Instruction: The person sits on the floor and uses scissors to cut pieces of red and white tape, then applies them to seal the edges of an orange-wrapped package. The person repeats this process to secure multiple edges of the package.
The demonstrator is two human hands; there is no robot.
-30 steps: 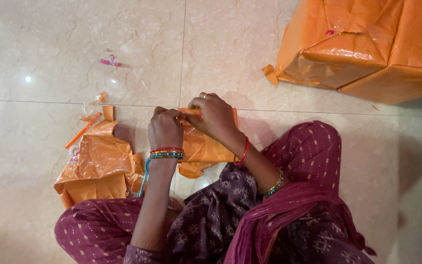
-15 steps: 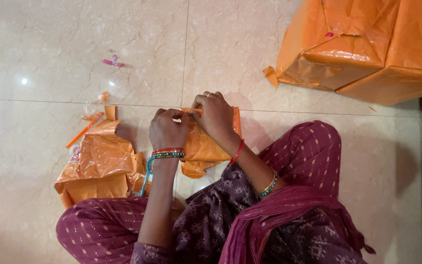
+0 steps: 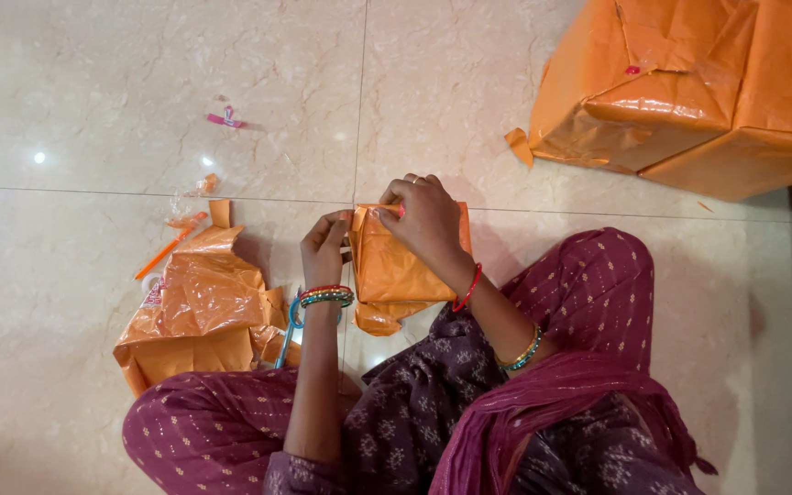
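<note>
A small packet wrapped in glossy orange paper stands on the tiled floor in front of my crossed legs. My left hand pinches its upper left edge with the fingertips. My right hand presses down on its top right corner, fingers curled over the fold, with a bit of pink tape at the fingertips. Both wrists wear coloured bangles. The far side of the packet is hidden behind my hands.
A crumpled heap of orange wrapping paper lies to the left, with blue-handled scissors beside it and an orange pen at its top. A pink tape scrap lies further off. Large orange-wrapped boxes stand top right.
My left hand has slid off the packet's top to its left edge, showing more of the orange face. The right hand stays on the top fold. The view shifted slightly.
</note>
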